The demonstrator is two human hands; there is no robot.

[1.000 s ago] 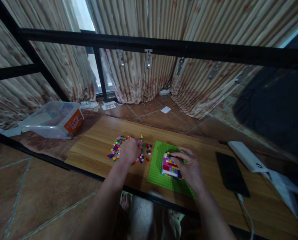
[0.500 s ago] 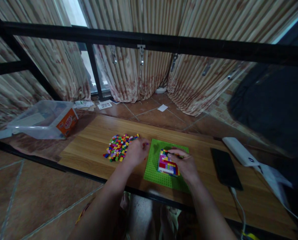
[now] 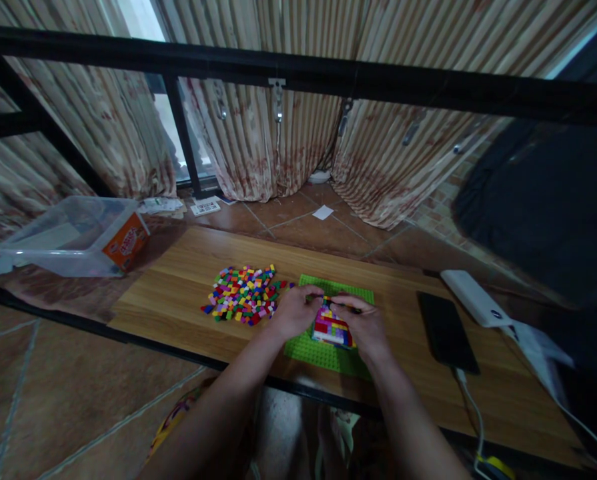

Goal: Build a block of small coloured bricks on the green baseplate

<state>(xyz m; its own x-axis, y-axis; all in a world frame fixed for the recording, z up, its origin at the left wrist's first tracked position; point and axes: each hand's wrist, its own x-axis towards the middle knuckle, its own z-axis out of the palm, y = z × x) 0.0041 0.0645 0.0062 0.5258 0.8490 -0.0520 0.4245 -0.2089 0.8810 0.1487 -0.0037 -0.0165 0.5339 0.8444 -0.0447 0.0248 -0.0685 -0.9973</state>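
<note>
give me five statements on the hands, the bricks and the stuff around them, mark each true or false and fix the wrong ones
1. The left hand and right hand are both at the brick build. True.
2. The pile of loose bricks lies on the green baseplate. False: the pile lies on the wooden tabletop, left of the baseplate.
3. A white cable runs to the near end of the black phone. True.
4. The clear plastic bin stands right of the phone. False: the bin is at the far left.
5. The bin bears an orange label. True.
</note>
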